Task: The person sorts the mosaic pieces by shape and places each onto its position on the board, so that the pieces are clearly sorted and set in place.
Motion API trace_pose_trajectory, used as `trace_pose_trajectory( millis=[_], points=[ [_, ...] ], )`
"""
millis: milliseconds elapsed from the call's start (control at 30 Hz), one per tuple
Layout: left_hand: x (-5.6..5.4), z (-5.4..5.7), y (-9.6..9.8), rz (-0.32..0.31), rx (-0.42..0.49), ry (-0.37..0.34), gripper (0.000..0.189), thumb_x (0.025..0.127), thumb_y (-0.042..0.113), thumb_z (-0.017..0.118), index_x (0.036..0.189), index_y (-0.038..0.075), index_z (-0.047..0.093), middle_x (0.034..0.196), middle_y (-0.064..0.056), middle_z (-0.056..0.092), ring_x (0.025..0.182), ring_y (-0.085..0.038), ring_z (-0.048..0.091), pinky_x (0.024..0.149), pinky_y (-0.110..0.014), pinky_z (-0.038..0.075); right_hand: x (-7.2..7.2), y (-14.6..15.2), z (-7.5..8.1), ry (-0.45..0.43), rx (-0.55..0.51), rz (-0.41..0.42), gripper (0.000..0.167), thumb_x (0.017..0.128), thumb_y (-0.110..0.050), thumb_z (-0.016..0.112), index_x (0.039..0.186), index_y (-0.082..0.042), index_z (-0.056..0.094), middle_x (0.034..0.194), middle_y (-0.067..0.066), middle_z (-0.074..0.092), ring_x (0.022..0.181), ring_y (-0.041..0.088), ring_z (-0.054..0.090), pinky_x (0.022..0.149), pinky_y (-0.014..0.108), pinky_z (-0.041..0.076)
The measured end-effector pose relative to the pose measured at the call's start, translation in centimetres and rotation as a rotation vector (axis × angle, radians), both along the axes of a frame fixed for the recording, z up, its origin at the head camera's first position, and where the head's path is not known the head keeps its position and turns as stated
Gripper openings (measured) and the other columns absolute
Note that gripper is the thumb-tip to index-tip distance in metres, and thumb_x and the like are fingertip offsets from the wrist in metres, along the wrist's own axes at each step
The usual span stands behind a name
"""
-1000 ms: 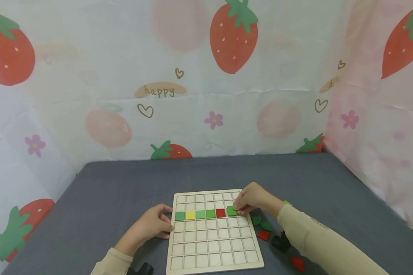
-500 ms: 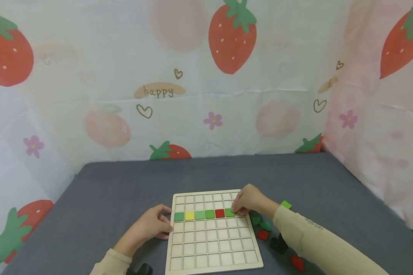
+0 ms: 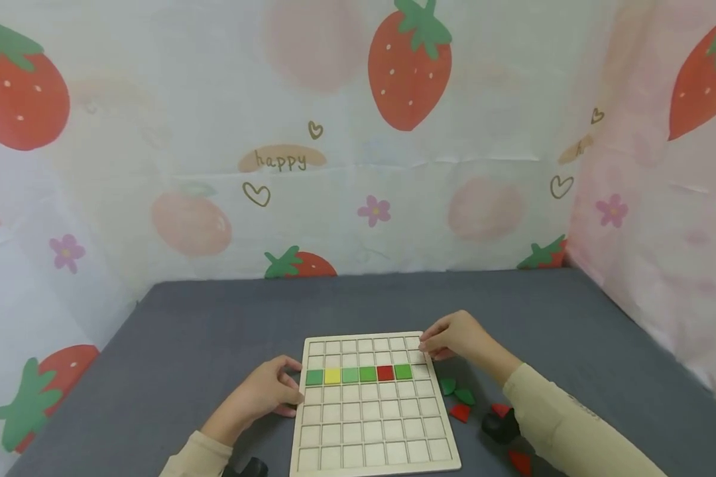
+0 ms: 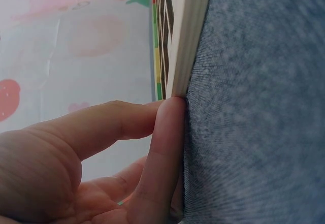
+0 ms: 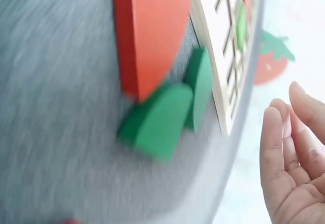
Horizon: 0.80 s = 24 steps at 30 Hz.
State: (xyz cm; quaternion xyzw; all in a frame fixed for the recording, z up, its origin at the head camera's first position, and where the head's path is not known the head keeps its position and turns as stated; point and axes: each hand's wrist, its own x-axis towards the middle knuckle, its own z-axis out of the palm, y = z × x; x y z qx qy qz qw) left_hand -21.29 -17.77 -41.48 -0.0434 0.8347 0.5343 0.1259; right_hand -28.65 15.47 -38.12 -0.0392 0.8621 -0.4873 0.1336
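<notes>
A pale wooden grid board [image 3: 352, 424] lies on the dark cloth. One row holds square tiles: greens, a yellow tile [image 3: 332, 375], a red tile [image 3: 385, 373] and, at its right end, a bright green tile [image 3: 402, 371]. My left hand [image 3: 265, 387] rests at the board's left edge, and in the left wrist view its fingertips [image 4: 171, 109] press against the side wall. Over the board's upper right corner hovers my right hand [image 3: 456, 334], holding nothing. In the right wrist view its fingers [image 5: 272, 137] and thumb are extended and apart.
Right of the board lie two dark green leaf-shaped pieces [image 3: 464, 396] and several red pieces [image 3: 460, 413], partly beneath the right forearm. Black wrist mounts [image 3: 501, 425] sit on both arms. A strawberry-print curtain [image 3: 358, 132] surrounds the table's back and sides.
My right hand has let go of the bright green tile, which now sits flat in the row, and has moved up and to the right. The left hand stays at the board's edge.
</notes>
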Motion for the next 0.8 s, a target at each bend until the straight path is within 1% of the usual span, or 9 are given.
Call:
trace_pose_trajectory(
  millis=[100,233,400,500,667,733,800],
  points=[
    [0.1,-0.1,0.1,-0.002,0.000,0.000,0.054,0.079,-0.010,0.070,0.129,-0.007,0.051,0.086,-0.014,0.057,0.067,-0.022,0.062,0.059,-0.035,0.061,0.5,1.7,0.4,0.010,-0.003,-0.013,0.026,0.084,-0.013,0.079,0.104,0.002,0.074,0.091,0.010,0.075,0.080,0.022,0.072,0.077,0.039,0.062],
    [0.1,-0.1,0.1,0.000,-0.005,-0.001,0.054,0.079,-0.010,0.070,0.129,-0.007,0.052,0.086,-0.014,0.057,0.067,-0.022,0.062,0.059,-0.035,0.061,1.1,4.0,0.9,0.030,0.033,-0.040,0.037,0.084,-0.021,0.080,0.113,0.000,0.072,0.099,0.008,0.076,0.087,0.023,0.073,0.085,0.043,0.060],
    [0.1,0.0,0.1,0.010,-0.013,0.004,0.054,0.079,-0.010,0.071,0.129,-0.006,0.052,0.086,-0.014,0.057,0.067,-0.023,0.063,0.059,-0.035,0.061,1.1,6.5,1.0,0.040,0.040,-0.034,0.046,0.087,-0.026,0.077,0.122,0.003,0.067,0.106,0.011,0.075,0.095,0.025,0.073,0.091,0.046,0.058],
    [0.1,0.1,0.1,0.003,-0.011,0.003,0.054,0.079,-0.009,0.071,0.130,-0.006,0.052,0.086,-0.014,0.057,0.068,-0.023,0.063,0.060,-0.036,0.061,1.0,7.6,0.9,0.026,0.031,-0.055,0.047,0.088,-0.025,0.076,0.123,0.003,0.066,0.110,0.011,0.075,0.096,0.024,0.073,0.093,0.046,0.057],
    [0.1,0.1,0.0,-0.004,-0.012,0.000,0.054,0.080,-0.009,0.071,0.130,-0.006,0.051,0.087,-0.014,0.057,0.069,-0.023,0.063,0.061,-0.036,0.061,0.7,9.1,0.5,0.004,0.037,-0.092,0.048,0.088,-0.026,0.077,0.124,0.003,0.066,0.111,0.011,0.074,0.096,0.022,0.073,0.092,0.044,0.058],
    [0.1,0.1,0.0,-0.002,-0.014,0.000,0.054,0.080,-0.009,0.071,0.130,-0.006,0.052,0.087,-0.014,0.057,0.069,-0.022,0.063,0.061,-0.036,0.061,0.7,9.7,0.3,0.005,0.047,-0.090,0.048,0.088,-0.026,0.077,0.124,0.004,0.066,0.111,0.012,0.074,0.096,0.023,0.074,0.095,0.047,0.057],
    [0.0,0.0,0.0,0.003,-0.016,0.000,0.054,0.080,-0.009,0.071,0.130,-0.006,0.052,0.086,-0.014,0.057,0.069,-0.023,0.063,0.060,-0.036,0.061,0.6,10.2,0.2,0.000,0.058,-0.095,0.048,0.088,-0.026,0.077,0.124,0.004,0.066,0.112,0.012,0.074,0.096,0.022,0.074,0.100,0.053,0.052]
  ],
)
